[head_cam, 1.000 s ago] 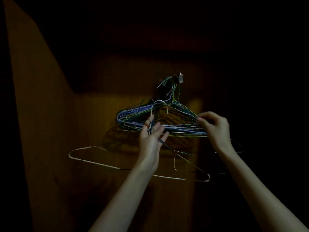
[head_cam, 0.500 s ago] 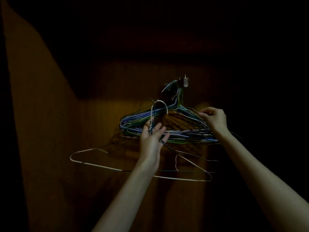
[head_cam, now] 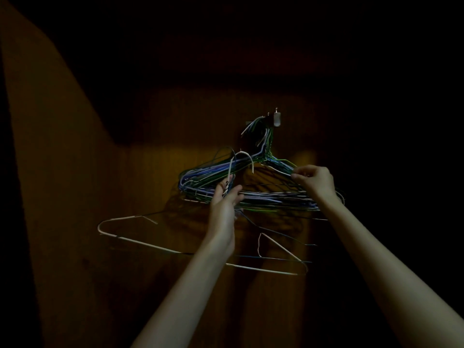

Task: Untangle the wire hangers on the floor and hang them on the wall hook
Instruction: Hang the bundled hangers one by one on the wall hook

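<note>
A bundle of several blue, purple and green wire hangers (head_cam: 266, 194) hangs from a small metal wall hook (head_cam: 276, 119) on a dim wooden wall. My left hand (head_cam: 224, 204) holds a white wire hanger (head_cam: 140, 243) by its neck, its hook curving up in front of the bundle and its long body sloping down to the left and right below my wrist. A dark hanger hangs tangled with it. My right hand (head_cam: 315, 180) pinches the right shoulder of the hung bundle.
The wooden wall panel (head_cam: 75, 222) is lit only in a warm patch behind the hangers; everything else around is nearly black. A lighter wooden surface slants up along the left side.
My right hand has risen slightly along the bundle's right shoulder. My left hand with the white hanger stays about where it was.
</note>
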Demonstrator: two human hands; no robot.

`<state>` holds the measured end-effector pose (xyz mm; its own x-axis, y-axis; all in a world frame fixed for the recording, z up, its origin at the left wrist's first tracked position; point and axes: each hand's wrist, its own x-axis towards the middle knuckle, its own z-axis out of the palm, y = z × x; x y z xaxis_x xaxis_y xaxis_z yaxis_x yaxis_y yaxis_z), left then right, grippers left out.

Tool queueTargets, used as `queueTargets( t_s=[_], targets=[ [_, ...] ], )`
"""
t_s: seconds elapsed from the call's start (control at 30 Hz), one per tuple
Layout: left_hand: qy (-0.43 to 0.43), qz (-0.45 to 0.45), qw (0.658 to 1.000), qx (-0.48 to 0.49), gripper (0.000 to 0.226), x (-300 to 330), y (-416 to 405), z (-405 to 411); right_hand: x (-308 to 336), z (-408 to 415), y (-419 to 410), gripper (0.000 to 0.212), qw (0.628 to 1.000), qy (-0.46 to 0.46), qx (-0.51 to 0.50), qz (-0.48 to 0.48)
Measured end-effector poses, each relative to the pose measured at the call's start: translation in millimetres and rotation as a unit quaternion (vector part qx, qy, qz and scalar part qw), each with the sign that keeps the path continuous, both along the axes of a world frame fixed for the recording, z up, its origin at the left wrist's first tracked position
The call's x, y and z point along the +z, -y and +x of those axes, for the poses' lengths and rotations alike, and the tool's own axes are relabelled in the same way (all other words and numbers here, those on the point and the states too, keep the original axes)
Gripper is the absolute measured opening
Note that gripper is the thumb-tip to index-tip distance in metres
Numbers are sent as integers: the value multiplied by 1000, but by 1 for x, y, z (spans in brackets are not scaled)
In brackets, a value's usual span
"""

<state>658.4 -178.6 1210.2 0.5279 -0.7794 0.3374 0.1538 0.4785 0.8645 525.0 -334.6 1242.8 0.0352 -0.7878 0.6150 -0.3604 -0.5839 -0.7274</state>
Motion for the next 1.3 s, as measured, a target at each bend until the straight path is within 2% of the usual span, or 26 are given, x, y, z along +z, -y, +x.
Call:
queueTargets(
  t_s=[0.13, 0.27, 0.43, 0.6, 0.8, 0.97, 1.1, 1.3],
  targets=[
    [11, 20, 1000, 2, 31, -4, -1, 1, -5, -3, -25, 24, 999, -1, 2, -46],
    [9, 18, 1000, -8, 31, -8, -7, -3, -23, -1, -65, 9, 992, -35, 96, -69],
    [-9, 12, 999, -35, 28, -12, -17, -7, -47, 17, -104, 11, 972, -106, 208, -23],
    [-12, -2, 999, -37, 33, -16, -29, -7, -58, 25, -120, 10, 958, -137, 253, 0],
    [17, 15, 998, -50, 56, -26, -42, -2, -64, 31, -127, 11, 964, -139, 227, 2],
    [25, -2, 999, -26, 62, -38, -54, 2, -71, 32, -134, 12, 972, -127, 195, -25],
    [6, -25, 999, -28, 56, -41, -62, 2, -71, 30, -136, 12, 977, -112, 180, -23],
    [0, -13, 999, -32, 44, -46, -67, 2, -72, 25, -136, 11, 986, -82, 146, -16]
  ],
)
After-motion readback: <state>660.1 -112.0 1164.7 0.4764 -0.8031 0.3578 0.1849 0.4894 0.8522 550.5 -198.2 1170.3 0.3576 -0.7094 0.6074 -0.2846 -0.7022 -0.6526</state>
